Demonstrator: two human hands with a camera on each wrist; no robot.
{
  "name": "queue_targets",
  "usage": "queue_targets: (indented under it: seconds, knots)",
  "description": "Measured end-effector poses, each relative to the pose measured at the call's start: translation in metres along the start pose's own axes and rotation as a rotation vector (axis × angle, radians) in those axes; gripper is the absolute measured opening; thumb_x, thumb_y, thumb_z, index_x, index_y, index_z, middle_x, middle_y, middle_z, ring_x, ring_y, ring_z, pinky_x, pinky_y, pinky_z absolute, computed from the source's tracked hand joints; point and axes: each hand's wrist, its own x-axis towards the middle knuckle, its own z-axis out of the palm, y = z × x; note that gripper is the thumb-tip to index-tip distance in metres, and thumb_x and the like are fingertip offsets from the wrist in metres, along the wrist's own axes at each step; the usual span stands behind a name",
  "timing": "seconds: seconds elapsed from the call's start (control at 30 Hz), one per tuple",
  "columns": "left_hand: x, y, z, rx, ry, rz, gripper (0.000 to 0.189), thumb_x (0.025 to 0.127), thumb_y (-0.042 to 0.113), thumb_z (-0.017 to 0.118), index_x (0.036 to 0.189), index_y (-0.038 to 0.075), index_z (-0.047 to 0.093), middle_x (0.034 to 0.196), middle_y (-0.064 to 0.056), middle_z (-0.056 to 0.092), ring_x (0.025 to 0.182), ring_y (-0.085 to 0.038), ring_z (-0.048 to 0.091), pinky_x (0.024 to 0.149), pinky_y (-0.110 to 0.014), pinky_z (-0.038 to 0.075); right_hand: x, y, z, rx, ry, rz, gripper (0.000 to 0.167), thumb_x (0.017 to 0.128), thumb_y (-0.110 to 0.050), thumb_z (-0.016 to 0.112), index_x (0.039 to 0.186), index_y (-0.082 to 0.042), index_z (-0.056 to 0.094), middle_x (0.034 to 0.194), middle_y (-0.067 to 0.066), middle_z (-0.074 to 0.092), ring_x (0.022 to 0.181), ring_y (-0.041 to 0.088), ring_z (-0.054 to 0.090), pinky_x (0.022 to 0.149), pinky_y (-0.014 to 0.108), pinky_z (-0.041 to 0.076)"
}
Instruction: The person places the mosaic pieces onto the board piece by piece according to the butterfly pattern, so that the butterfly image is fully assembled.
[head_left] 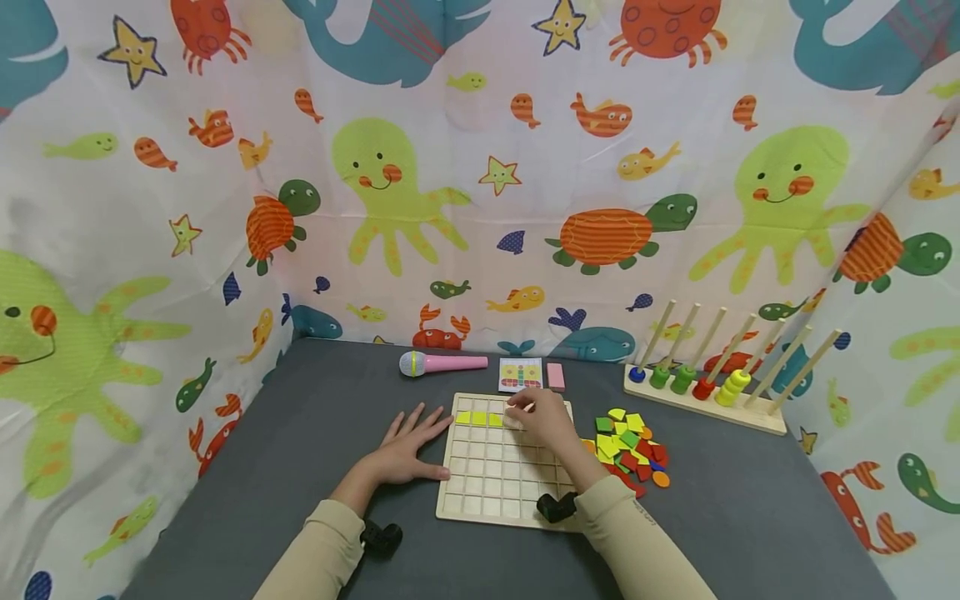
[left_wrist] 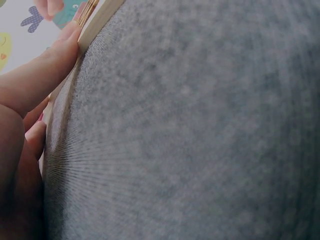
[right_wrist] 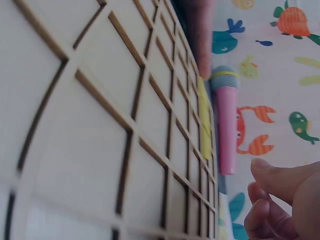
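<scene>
A wooden grid board [head_left: 489, 483] lies on the dark table, with several yellow pieces [head_left: 479, 418] side by side in its second row from the far edge. My left hand [head_left: 405, 452] rests with spread fingers at the board's left side, the thumb [left_wrist: 52, 62] touching its edge. My right hand [head_left: 542, 419] is over the far part of the board, just right of the yellow pieces. Its thumb and fingers are bent toward each other in the right wrist view; I see no piece between them, but the fingertips are partly hidden.
Loose coloured pieces [head_left: 626, 446] are heaped right of the board. A pink toy microphone [head_left: 453, 363], a small printed card [head_left: 521, 375] and a pink block [head_left: 555, 377] lie behind it. Farther right stands a peg rack [head_left: 757, 415] with coloured rings. A patterned cloth [head_left: 480, 225] hangs behind.
</scene>
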Motion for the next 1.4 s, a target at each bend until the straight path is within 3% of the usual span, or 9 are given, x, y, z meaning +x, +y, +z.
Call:
queue_targets:
  seconds: [0.27, 0.43, 0.8, 1.0, 1.2, 1.4]
  knots:
    - [0.001, -0.001, -0.001, -0.004, 0.001, 0.025, 0.100, 0.082, 0.067, 0.072, 0.162, 0.029, 0.024, 0.171, -0.002, 0.014, 0.157, -0.035, -0.005, 0.121, -0.063, -0.009, -0.012, 0.004, -0.026, -0.004, 0.042, 0.042, 0.008, 0.090, -0.021, 0.078, 0.096, -0.016, 0.078, 0.089, -0.002, 0.074, 0.074, 0.016, 0.060, 0.065, 0.027, 0.051]
    - [0.001, -0.001, 0.000, -0.005, -0.001, 0.022, 0.100, 0.082, 0.067, 0.071, 0.162, 0.030, 0.024, 0.171, -0.001, 0.013, 0.157, -0.035, -0.006, 0.121, -0.063, -0.010, -0.021, 0.012, -0.043, -0.011, 0.068, 0.072, 0.013, 0.090, -0.020, 0.078, 0.101, -0.013, 0.079, 0.093, 0.001, 0.074, 0.078, 0.018, 0.060, 0.067, 0.027, 0.051]
    - [0.001, -0.002, 0.001, -0.006, 0.000, 0.023, 0.099, 0.083, 0.068, 0.070, 0.162, 0.031, 0.024, 0.171, 0.000, 0.012, 0.157, -0.034, -0.007, 0.121, -0.063, -0.011, -0.037, 0.048, -0.072, -0.046, 0.111, 0.125, 0.019, 0.093, -0.022, 0.075, 0.107, -0.010, 0.077, 0.095, 0.006, 0.074, 0.080, 0.020, 0.065, 0.063, 0.027, 0.055]
    - [-0.001, -0.002, 0.000, -0.013, 0.003, 0.027, 0.099, 0.083, 0.067, 0.070, 0.162, 0.030, 0.023, 0.171, 0.000, 0.011, 0.157, -0.034, -0.007, 0.121, -0.062, -0.011, -0.046, 0.062, -0.080, -0.072, 0.076, 0.162, 0.019, 0.092, -0.021, 0.075, 0.108, -0.010, 0.077, 0.097, 0.006, 0.074, 0.080, 0.022, 0.064, 0.065, 0.028, 0.054]
    - [-0.001, -0.001, 0.000, -0.031, 0.015, 0.042, 0.100, 0.082, 0.066, 0.072, 0.162, 0.026, 0.026, 0.171, -0.006, 0.015, 0.157, -0.038, -0.005, 0.121, -0.063, -0.010, -0.055, 0.072, -0.081, -0.108, 0.018, 0.201, 0.020, 0.089, -0.023, 0.079, 0.105, -0.010, 0.078, 0.089, 0.002, 0.069, 0.078, 0.019, 0.058, 0.066, 0.028, 0.051]
    - [0.000, 0.000, 0.000, -0.016, 0.003, 0.015, 0.099, 0.082, 0.068, 0.070, 0.162, 0.032, 0.024, 0.171, 0.000, 0.012, 0.157, -0.034, -0.007, 0.121, -0.062, -0.011, -0.062, 0.075, -0.083, -0.173, -0.066, 0.224, 0.025, 0.086, -0.028, 0.082, 0.104, -0.012, 0.079, 0.080, 0.002, 0.061, 0.076, 0.019, 0.052, 0.062, 0.030, 0.043]
